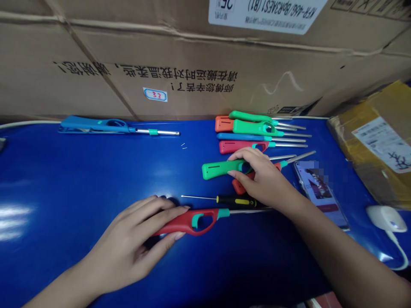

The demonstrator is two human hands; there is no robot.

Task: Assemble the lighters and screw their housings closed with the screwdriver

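My left hand [141, 233] is closed around the handle of a red gas lighter [180, 222], whose metal tube points right. Farther up, my right hand [257, 173] pinches a green gas lighter [218, 169] near its trigger. Partly under that hand lies an orange-red lighter [238, 186]. Between my hands rests a screwdriver [237, 199] with a black and yellow handle, its tip pointing left. Behind my right hand lie several more lighters, among them a pink-red one [229, 147], a blue one [240, 137] and a green one [250, 127].
A blue lighter [93, 125] lies at the back left, near two tiny pins [183, 146]. A large cardboard box [180, 55] walls off the back. On the right are a phone [321, 192], a taped carton [369, 171] and a white charger [386, 218] with its cable.
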